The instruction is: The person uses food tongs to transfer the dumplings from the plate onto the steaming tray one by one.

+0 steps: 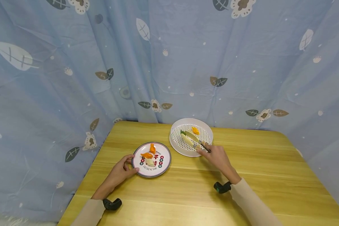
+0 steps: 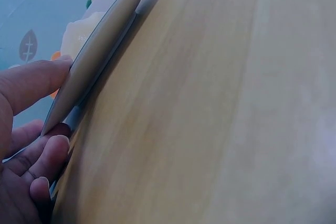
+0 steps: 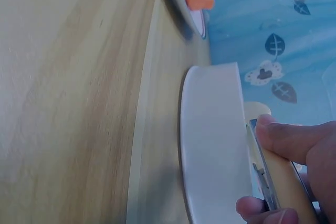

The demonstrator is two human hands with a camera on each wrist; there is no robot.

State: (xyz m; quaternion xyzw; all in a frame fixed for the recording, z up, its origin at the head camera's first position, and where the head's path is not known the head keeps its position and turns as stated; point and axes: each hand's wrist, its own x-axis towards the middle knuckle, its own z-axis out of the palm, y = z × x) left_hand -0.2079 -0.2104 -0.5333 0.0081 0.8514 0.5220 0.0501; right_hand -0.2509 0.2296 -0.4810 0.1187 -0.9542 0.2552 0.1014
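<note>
My left hand [image 1: 119,172] grips the left rim of a round white plate [image 1: 165,150], thumb over the edge and fingers beneath it. On the plate lie two orange fish-shaped pieces [image 1: 152,148] and a pale dumpling-like piece [image 1: 149,162]. In my right hand [image 1: 218,158] is a pair of tongs [image 1: 188,140] with pale, broad jaws, pinched between thumb and fingers. The tongs reach into a white round steamer tray [image 1: 180,151] with a perforated bottom. By their tips is a small green piece [image 1: 183,132]; whether they grip it I cannot tell. A yellow-orange piece [image 1: 196,130] lies behind them.
Plate and tray stand near each other on a wooden table [image 1: 186,194], the tray close to its back edge. A blue patterned curtain [image 1: 186,62] hangs behind and along the sides. A black device [image 1: 222,187] is strapped at each wrist.
</note>
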